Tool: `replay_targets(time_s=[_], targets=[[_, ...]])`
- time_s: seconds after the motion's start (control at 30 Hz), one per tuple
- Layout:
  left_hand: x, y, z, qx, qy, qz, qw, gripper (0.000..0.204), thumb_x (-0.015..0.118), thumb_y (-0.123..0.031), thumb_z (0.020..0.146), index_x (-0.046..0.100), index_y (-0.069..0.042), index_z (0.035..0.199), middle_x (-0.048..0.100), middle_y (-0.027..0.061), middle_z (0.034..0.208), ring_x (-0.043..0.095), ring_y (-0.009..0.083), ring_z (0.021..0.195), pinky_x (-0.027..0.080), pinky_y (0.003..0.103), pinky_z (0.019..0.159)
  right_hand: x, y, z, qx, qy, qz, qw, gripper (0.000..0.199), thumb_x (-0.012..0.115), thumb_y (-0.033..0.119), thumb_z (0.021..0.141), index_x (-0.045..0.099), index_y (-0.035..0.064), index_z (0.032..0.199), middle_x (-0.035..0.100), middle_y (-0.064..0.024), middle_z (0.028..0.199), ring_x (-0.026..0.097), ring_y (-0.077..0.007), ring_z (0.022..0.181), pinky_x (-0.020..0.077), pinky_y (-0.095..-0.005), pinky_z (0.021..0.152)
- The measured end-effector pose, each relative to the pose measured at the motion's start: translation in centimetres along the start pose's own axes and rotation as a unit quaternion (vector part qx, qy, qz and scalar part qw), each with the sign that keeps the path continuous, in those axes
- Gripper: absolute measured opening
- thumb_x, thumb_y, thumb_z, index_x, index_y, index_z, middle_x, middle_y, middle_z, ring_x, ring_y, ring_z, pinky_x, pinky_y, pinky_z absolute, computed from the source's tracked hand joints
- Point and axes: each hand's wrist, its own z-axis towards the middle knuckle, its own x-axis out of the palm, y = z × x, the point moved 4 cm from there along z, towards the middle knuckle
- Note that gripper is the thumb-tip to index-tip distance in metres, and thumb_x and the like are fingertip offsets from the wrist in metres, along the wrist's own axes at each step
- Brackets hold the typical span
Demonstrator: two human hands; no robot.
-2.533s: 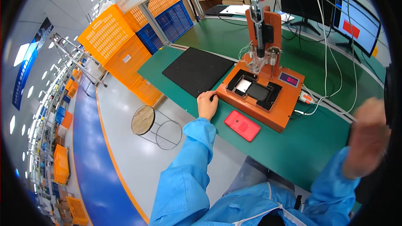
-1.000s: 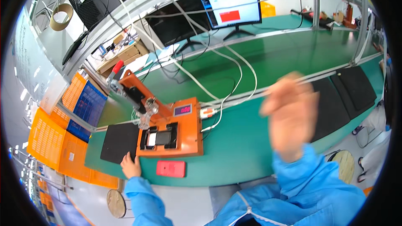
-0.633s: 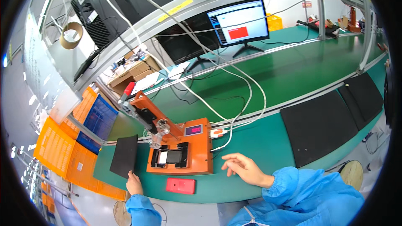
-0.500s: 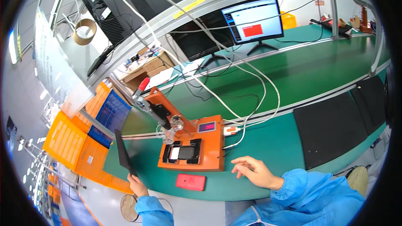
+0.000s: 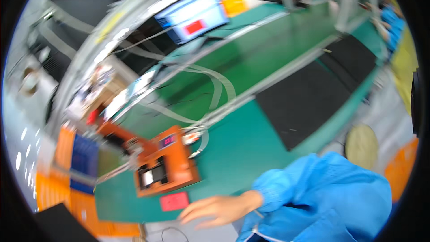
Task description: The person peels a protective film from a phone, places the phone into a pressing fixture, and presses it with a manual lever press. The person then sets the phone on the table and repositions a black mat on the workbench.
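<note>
Here, one hand [image 5: 219,209], which one is unclear, reaches left along the green tabletop's [image 5: 242,152] near edge, fingers [image 5: 190,215] spread and empty; the flat red card [image 5: 174,201] lies just beyond their tips.

Red flat card [image 5: 174,201] lying flat near bench edge.

Test fixture [image 5: 163,168] standing on the workbench [image 5: 237,152] toward its left end. Flat card [image 5: 174,201] lying on the bench edge directly before the fixture. Right hand [image 5: 215,209] just right of the card, near the bench edge. Flat mat [image 5: 309,98] on the bench well right of the fixture. Monitor [image 5: 192,15] behind, on the far bench. Round stool [image 5: 362,140] before the bench, beyond the mat.
</note>
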Motion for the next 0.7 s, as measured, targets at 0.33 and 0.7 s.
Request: replay_targets(time_s=[0.33,0.7], targets=[[11.3,-8.1,-11.1,0.172,0.2,-0.083,0.961,0.031,0.058,-0.023,0.093,0.064,0.005,0.103,0.065,0.0157,0.091,0.063,0.0232,0.076,0.051,0.033,0.064,2.3,9.1,10.9,-0.201,-0.138,0.033,0.969,0.093,0.07,0.049,0.078,0.022,0.0072,0.146,0.016,-0.0292,0.147,0.021,-0.0431,0.137,0.0245,-0.0465,0.11],[9.3,-26.4,-16.4,0.349,0.485,-0.392,0.699,0.047,0.058,-0.037,0.091,0.055,0.0,0.12,0.049,0.0244,0.126,0.05,0.0394,0.117,0.042,0.053,0.097,-14.6,13.2,-4.4,0.072,-0.532,0.087,0.839,0.043,0.064,0.027,0.089,0.053,-0.0051,0.115,0.061,-0.0107,0.109,0.057,-0.0144,0.099,0.0468,-0.03,0.088]])
